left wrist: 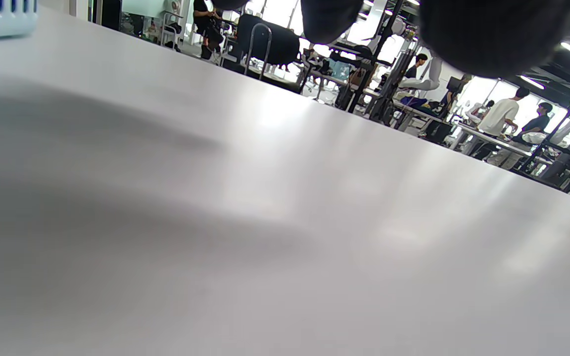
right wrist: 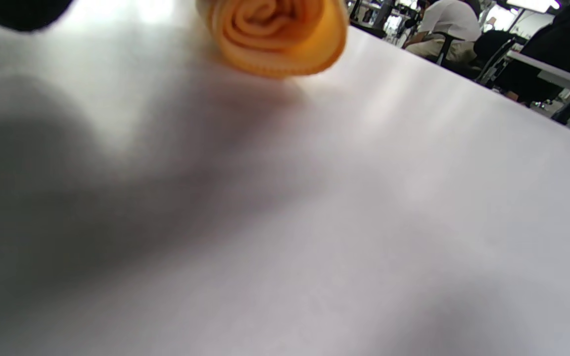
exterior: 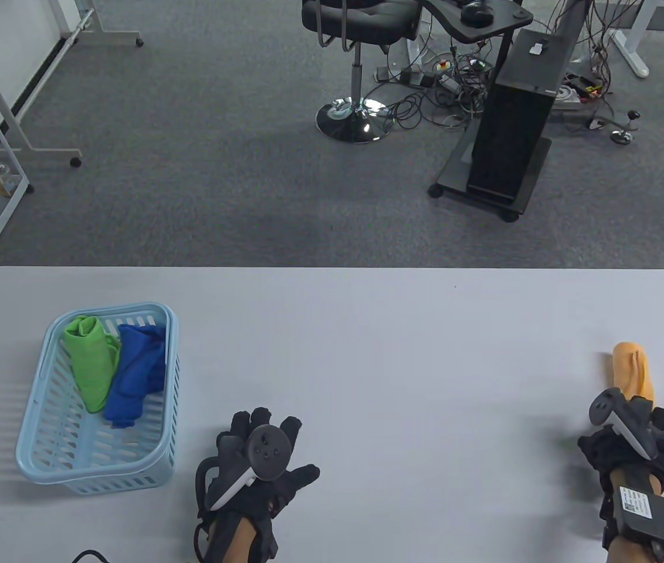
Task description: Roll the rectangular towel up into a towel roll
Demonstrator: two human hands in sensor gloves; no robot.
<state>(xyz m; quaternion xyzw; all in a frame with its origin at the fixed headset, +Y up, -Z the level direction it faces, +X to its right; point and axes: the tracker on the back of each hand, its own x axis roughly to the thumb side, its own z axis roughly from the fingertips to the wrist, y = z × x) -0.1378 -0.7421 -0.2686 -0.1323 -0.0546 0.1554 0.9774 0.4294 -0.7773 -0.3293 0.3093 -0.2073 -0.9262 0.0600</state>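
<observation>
An orange towel roll (exterior: 632, 369) lies on the grey table (exterior: 367, 352) at the far right, pointing away from me. Its spiral end (right wrist: 275, 34) fills the top of the right wrist view, with no fingers round it. My right hand (exterior: 622, 419) sits just behind the roll's near end, its fingers hidden under the tracker. Only one dark fingertip (right wrist: 18, 12) shows at that view's top left corner. My left hand (exterior: 267, 434) rests flat on the table near the front edge, fingers spread, holding nothing.
A light blue plastic basket (exterior: 39, 463) stands at the left with a green towel (exterior: 91, 363) and a blue towel (exterior: 135, 375) in it. Beyond the table's far edge are carpet, an office chair (exterior: 355, 35) and a black computer stand (exterior: 514, 129).
</observation>
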